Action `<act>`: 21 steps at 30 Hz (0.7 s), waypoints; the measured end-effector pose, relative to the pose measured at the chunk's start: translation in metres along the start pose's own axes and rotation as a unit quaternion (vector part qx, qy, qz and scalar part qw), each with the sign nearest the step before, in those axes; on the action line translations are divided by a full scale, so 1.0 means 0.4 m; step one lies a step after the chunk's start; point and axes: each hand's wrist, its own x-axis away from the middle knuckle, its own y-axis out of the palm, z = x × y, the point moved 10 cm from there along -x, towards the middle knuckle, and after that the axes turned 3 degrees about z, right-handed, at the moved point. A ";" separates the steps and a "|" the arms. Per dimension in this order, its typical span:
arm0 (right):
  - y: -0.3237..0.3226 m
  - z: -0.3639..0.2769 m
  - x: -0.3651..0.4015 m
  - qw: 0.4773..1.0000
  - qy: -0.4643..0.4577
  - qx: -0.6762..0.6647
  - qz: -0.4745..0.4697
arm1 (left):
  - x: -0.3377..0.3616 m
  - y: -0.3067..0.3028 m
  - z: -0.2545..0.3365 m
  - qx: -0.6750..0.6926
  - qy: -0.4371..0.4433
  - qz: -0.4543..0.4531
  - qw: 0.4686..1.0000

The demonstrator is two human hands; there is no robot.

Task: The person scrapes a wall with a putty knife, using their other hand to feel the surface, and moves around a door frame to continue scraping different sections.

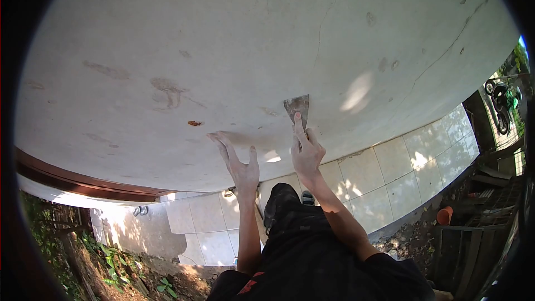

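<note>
My right hand (pixel 307 155) grips a putty knife (pixel 296 106), its index finger stretched along the blade. The wide dull metal edge points up the pale wall (pixel 234 39) and overlaps it in this view. To the left, my left hand (pixel 241 168) is open, thumb apart from the fingers, its fingertips right at the wall's surface. Just above those fingertips is a small brown chipped spot (pixel 194 123). A larger rough, stained patch (pixel 169 90) lies farther up and left on the wall.
A long crack (pixel 446 50) runs across the wall at the right. Pale floor tiles (pixel 393 159) line its foot. A brown wooden frame (pixel 83 181) is at the lower left. At the right are an orange pot (pixel 444 215) and a parked motorcycle (pixel 500 103). Green plants (pixel 114 265) grow lower left.
</note>
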 end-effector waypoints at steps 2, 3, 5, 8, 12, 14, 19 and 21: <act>0.006 0.003 0.012 1.000 0.001 -0.023 0.012 | -0.004 0.008 0.006 0.008 0.003 -0.003 1.000; 0.028 0.026 0.041 1.000 0.010 -0.015 -0.013 | 0.003 0.017 0.010 -0.001 0.017 -0.012 1.000; 0.052 0.046 0.049 0.999 0.011 -0.009 -0.041 | 0.021 0.029 0.026 -0.009 0.028 -0.012 0.999; 0.032 0.022 0.009 0.997 0.007 -0.070 -0.039 | 0.057 0.068 0.049 0.107 -0.024 -0.057 0.992; -0.004 -0.075 -0.102 0.989 -0.009 -0.134 -0.065 | 0.065 0.109 0.134 0.133 0.040 -0.130 0.982; -0.006 -0.115 -0.122 0.982 0.002 -0.155 -0.107 | 0.061 0.109 0.178 0.148 0.092 -0.147 0.974; 0.014 -0.085 -0.067 0.953 0.054 -0.257 -0.151 | 0.048 0.106 0.195 0.146 0.076 -0.180 0.970; 0.018 -0.092 -0.087 0.946 0.078 -0.269 -0.164 | 0.068 0.108 0.180 0.141 0.074 -0.184 0.970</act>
